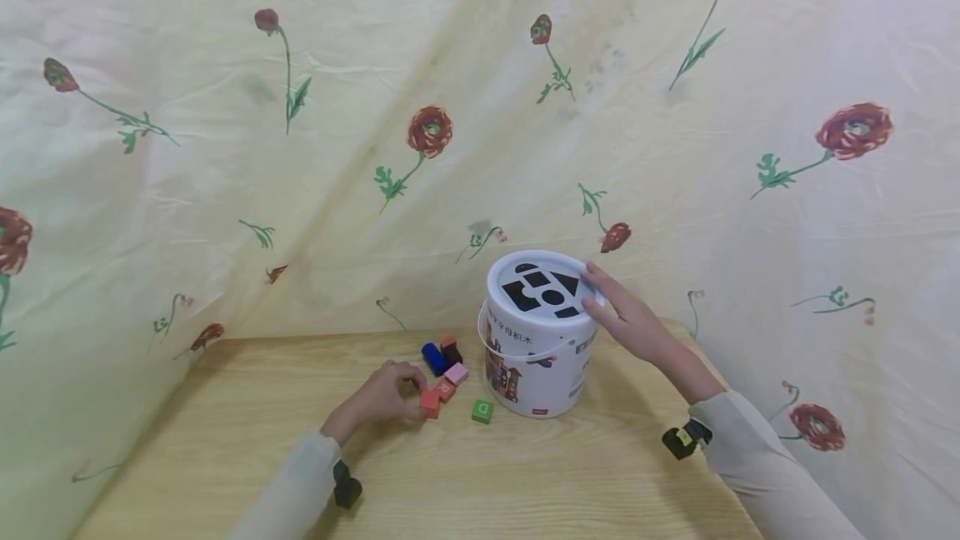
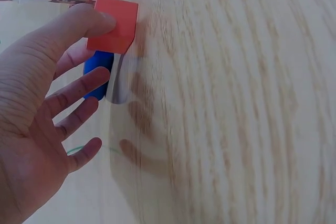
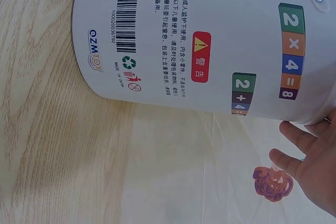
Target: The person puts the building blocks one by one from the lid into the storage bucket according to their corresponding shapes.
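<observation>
My left hand (image 1: 384,398) pinches a plain red block (image 1: 430,403) at the near end of a small group of blocks. In the left wrist view the thumb lies on the red block's face, and the other fingers are spread apart. Right behind it are a red block with a letter R (image 1: 444,391), a pink block (image 1: 457,373) and a blue cylinder (image 1: 433,359). My right hand (image 1: 628,322) rests with extended fingers on the right rim of the lid (image 1: 498,283) of a white toy bucket (image 1: 536,386), which stands upright.
A green letter block (image 1: 482,412) lies in front of the bucket. Beside the blue cylinder is a dark block with a red part (image 1: 451,352). Black shape cutouts mark the bucket's lid. A flowered cloth (image 1: 337,190) hangs behind the wooden table (image 1: 480,490).
</observation>
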The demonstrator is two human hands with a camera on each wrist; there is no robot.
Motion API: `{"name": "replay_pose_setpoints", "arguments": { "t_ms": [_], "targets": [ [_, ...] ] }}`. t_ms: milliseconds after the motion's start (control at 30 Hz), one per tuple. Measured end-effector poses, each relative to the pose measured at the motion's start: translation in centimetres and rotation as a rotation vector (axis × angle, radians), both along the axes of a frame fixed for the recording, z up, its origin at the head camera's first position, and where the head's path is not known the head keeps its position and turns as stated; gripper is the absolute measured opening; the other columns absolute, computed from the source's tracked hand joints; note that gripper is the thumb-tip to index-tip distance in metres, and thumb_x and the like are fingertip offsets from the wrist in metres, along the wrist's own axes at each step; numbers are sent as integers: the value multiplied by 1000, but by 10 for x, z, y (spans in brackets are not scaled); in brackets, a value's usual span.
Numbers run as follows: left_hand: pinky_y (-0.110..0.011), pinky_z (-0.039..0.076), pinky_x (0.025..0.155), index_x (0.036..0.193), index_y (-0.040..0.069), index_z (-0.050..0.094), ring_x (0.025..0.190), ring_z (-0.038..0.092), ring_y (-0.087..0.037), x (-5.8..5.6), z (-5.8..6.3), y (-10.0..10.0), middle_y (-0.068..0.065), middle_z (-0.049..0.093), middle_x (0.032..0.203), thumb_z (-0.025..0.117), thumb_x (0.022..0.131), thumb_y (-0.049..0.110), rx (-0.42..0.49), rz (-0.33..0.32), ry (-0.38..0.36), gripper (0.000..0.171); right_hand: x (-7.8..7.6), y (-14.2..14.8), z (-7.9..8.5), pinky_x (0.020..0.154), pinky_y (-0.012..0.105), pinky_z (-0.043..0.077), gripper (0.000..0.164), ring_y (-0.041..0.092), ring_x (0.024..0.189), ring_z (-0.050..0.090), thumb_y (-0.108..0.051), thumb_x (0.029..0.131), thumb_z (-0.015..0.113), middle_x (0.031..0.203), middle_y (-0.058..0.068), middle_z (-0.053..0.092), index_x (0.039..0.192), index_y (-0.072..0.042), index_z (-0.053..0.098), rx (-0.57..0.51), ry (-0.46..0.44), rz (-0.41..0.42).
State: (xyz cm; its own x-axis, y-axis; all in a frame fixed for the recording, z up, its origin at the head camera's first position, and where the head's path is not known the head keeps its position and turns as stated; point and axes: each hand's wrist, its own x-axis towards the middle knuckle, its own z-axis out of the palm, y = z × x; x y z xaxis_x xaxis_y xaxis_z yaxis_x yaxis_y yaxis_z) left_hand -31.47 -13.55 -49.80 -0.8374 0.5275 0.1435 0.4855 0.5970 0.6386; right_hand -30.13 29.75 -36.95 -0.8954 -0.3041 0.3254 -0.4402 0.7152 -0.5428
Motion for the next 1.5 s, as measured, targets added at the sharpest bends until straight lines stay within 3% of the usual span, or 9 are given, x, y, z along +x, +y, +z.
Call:
{"name": "replay_pose_setpoints", "arguments": {
  "t_ms": [133, 433, 667, 867, 1000, 1100, 1333, 1500],
  "targets": [
    [-39, 37, 90, 92, 20, 69, 96, 56, -20, -1, 1, 0, 7, 68, 95, 91, 73, 29, 13, -13, -2, 29, -1, 0, 0, 119, 68, 21, 64, 44, 155, 19, -39, 107, 45, 171, 14, 16, 161, -10, 27, 0, -2, -2],
    [-53, 46, 100, 92, 17, 70, 106, 60, -23, 2, 21, 1, 5, 68, 99, 85, 77, 15, 59, -20, -58, 21, -3, 1, -2, 120, 68, 20, 65, 44, 155, 18, -41, 107, 45, 171, 13, 16, 162, -11, 26, 13, -7, -6],
    [-58, 47, 102, 95, 16, 70, 113, 59, -32, -1, 49, 0, 2, 70, 104, 86, 77, 18, 66, -36, -42, 24, -4, 1, -2, 120, 68, 21, 65, 44, 155, 18, -41, 107, 45, 171, 13, 16, 162, -12, 25, 14, -3, -8],
    [-51, 48, 99, 96, 18, 70, 113, 59, -29, 0, 81, 0, -3, 70, 112, 86, 77, 25, 32, -11, -11, 26, -4, 1, -1, 119, 68, 21, 64, 44, 155, 18, -41, 107, 45, 171, 13, 17, 162, -13, 26, 7, -6, -7],
    [-50, 47, 99, 96, 15, 71, 111, 59, -26, -1, 101, 4, -7, 71, 111, 86, 77, 25, 60, -26, 38, 26, -3, 1, -1, 119, 69, 21, 64, 45, 155, 18, -42, 107, 45, 171, 14, 17, 162, -12, 26, 7, -7, -9],
    [-53, 45, 102, 95, 14, 72, 112, 59, -27, -2, 117, 10, -5, 72, 109, 87, 77, 23, 84, -36, 69, 26, -3, 0, 0, 119, 69, 21, 64, 45, 155, 18, -41, 107, 44, 171, 15, 17, 161, -11, 27, 9, -3, -8],
    [-54, 48, 102, 98, 13, 71, 113, 60, -26, -4, 147, 28, -4, 70, 112, 86, 79, 25, 131, -27, 53, 27, -3, -1, 0, 120, 68, 20, 64, 44, 155, 18, -40, 107, 45, 171, 13, 17, 161, -11, 27, 5, -5, -4],
    [-55, 44, 108, 96, 13, 70, 116, 59, -28, -8, 163, 46, -3, 70, 107, 87, 78, 21, 197, -13, 115, 26, -2, 0, -1, 120, 68, 21, 64, 44, 155, 18, -40, 107, 45, 171, 13, 17, 162, -12, 26, 2, -8, -8]
  ]
}}
